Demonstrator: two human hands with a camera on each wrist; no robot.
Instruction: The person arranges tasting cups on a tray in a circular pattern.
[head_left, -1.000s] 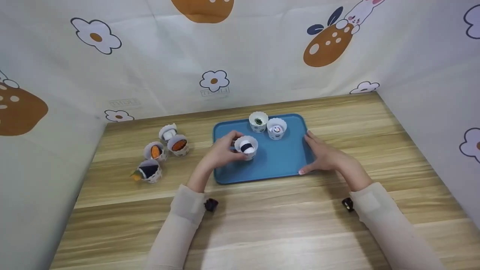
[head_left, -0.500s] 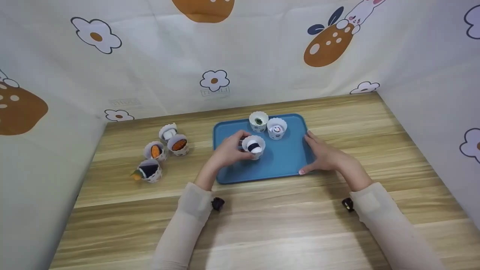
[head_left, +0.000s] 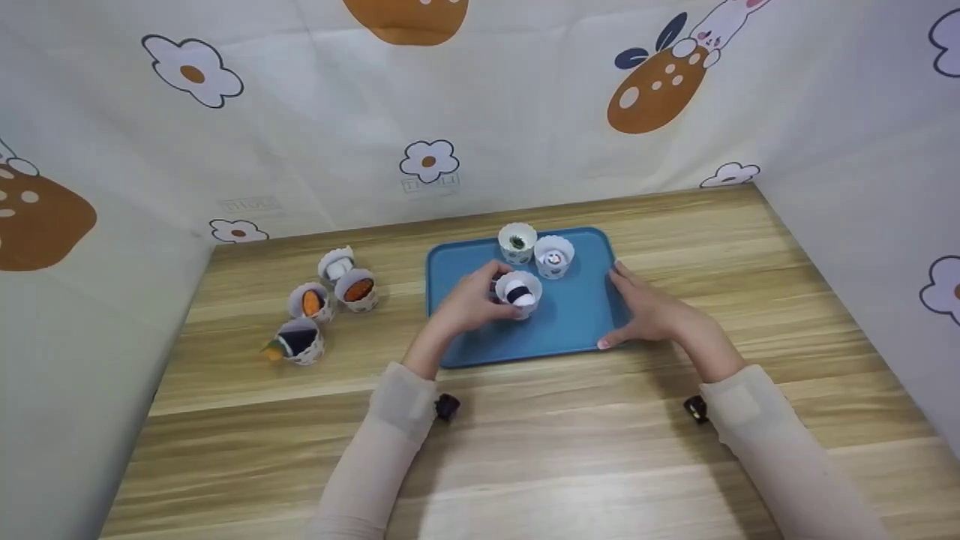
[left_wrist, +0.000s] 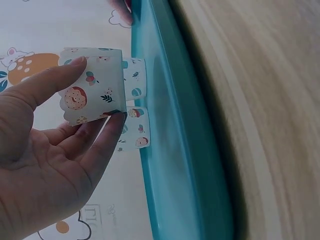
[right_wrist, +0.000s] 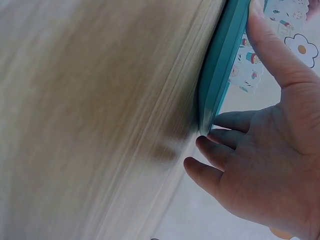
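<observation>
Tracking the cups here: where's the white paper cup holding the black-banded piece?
In the head view, that cup is in the left hand, over the blue rectangular tray, in front of the green-filled white cup.

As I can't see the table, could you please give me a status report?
Left hand gripping one paper cup over the blue tray. Right hand touching tray's right edge. Two cups standing just beyond, possibly in the way.
</observation>
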